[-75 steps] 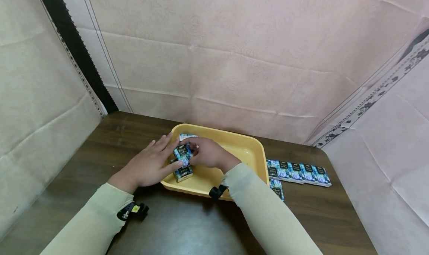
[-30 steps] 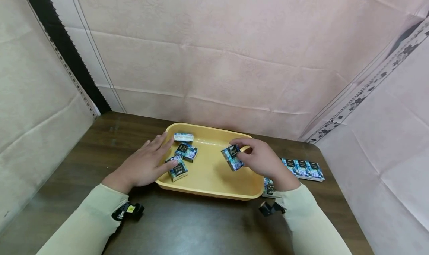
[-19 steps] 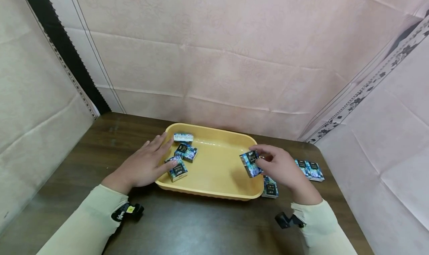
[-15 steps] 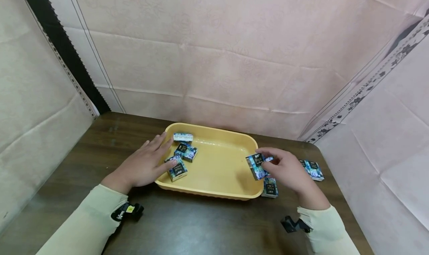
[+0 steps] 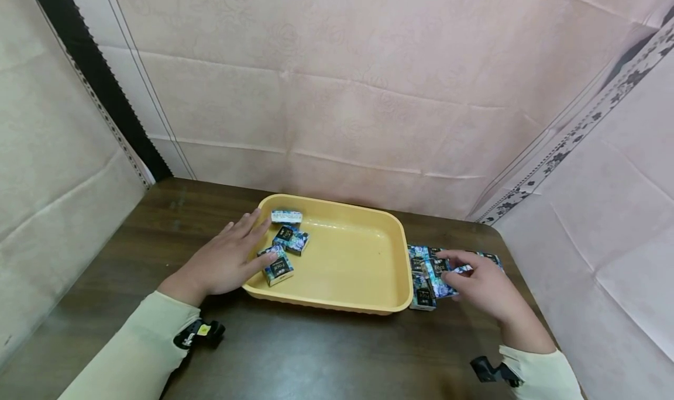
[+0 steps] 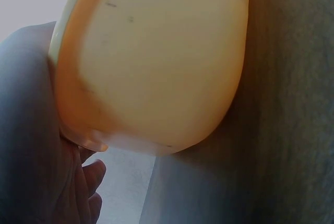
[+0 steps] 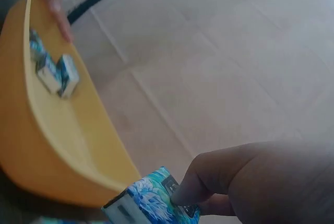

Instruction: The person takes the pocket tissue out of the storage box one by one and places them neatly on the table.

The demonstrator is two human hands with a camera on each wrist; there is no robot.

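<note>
Between thumb and fingers, my right hand (image 5: 476, 280) pinches a small blue floral box (image 5: 441, 286) with a black label. It is held just right of the yellow tray (image 5: 347, 265), over or against similar boxes; contact is unclear. The right wrist view shows the held box (image 7: 151, 200) tilted. My left hand (image 5: 218, 265) rests on the tray's left rim with its fingers extended, the thumb reaching over a box (image 5: 277, 268) inside. Two more boxes lie in the tray: one face up (image 5: 291, 240), one showing a white side (image 5: 286, 217).
Right of the tray, a row of matching boxes (image 5: 418, 254) lies on the dark wooden table (image 5: 295, 353), partly hidden by my right hand. Another box (image 5: 423, 297) sits in front, beside the tray's edge. Pale cloth walls (image 5: 337, 113) enclose the back and sides.
My right hand has lifted a box from the tray's left end and carried it right, past the rim, lowering it toward the row. My left hand has stayed on the rim.
</note>
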